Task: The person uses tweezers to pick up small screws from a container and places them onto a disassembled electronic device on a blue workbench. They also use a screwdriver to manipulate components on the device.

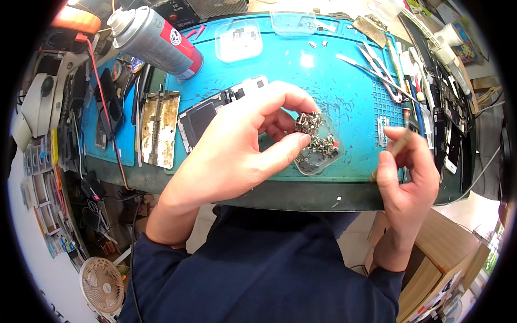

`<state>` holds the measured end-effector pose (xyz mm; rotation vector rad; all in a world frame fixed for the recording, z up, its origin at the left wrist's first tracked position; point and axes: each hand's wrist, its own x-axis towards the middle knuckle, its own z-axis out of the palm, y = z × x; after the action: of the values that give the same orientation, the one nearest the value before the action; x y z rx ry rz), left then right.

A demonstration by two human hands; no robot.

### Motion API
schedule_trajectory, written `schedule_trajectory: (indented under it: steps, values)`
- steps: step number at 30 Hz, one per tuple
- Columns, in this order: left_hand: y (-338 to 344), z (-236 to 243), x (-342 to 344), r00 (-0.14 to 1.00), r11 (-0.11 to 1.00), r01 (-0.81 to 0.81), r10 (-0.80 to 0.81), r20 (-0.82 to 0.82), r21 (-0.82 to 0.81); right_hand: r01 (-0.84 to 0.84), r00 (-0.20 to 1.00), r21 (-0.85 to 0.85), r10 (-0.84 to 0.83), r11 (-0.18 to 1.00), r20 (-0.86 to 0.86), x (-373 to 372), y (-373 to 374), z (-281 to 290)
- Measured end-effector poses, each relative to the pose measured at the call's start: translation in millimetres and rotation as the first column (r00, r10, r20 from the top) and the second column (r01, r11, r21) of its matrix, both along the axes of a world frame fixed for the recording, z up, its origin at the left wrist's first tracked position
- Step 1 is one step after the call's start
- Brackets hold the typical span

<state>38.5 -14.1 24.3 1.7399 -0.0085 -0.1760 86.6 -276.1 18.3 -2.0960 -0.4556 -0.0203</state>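
Between the thumb and fingers of my left hand (231, 142) is a clump of small metal screws and bits (308, 123). What binds the clump together I cannot make out. It hangs over a small clear plastic box (311, 171), where more loose screws (323, 146) lie along with a small red piece. My right hand (410, 175), farther right at the mat's near edge, is closed around a slim tan-handled tool (399, 144); its kind is unclear. Left of the box, partly behind my left hand, lies an opened phone (202, 119).
A spray can (161, 43) stands at the back left of the blue mat (344, 81). Beside the phone is a stained metal plate (160, 129). Two clear containers (238, 40) sit at the back. Tweezers (371, 70) and other tools crowd the right side.
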Motion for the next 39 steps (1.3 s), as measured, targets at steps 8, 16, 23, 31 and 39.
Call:
schedule_trajectory:
  steps: [8, 16, 23, 31, 39]
  values:
    - [3, 2, -2, 0.998, 0.998, 0.020, -0.024, 0.059, 0.052, 0.059, 0.986, -0.350, 0.000, 0.935, 0.167, 11, 4, -6]
    - [-2, 0, -6, 0.994, 0.998, 0.046, -0.051, 0.096, 0.047, 0.345, 0.928, -0.319, -0.269, 0.883, 0.258, 32, -49, 8]
    - [-4, -2, -6, 0.993, 0.995, 0.061, -0.069, 0.099, 0.083, 0.346, 0.916, -0.434, -0.200, 0.832, 0.347, 30, -43, 7]
    - [-2, -4, -4, 0.993, 0.996, 0.017, -0.027, 0.115, 0.087, 0.278, 0.959, -0.605, -0.183, 0.746, 0.215, 28, -50, 21]
    - [-4, -4, -8, 0.998, 0.995, 0.049, -0.051, -0.022, -0.090, 0.354, 0.935, -0.647, -0.257, 0.675, 0.243, 4, -58, 7]
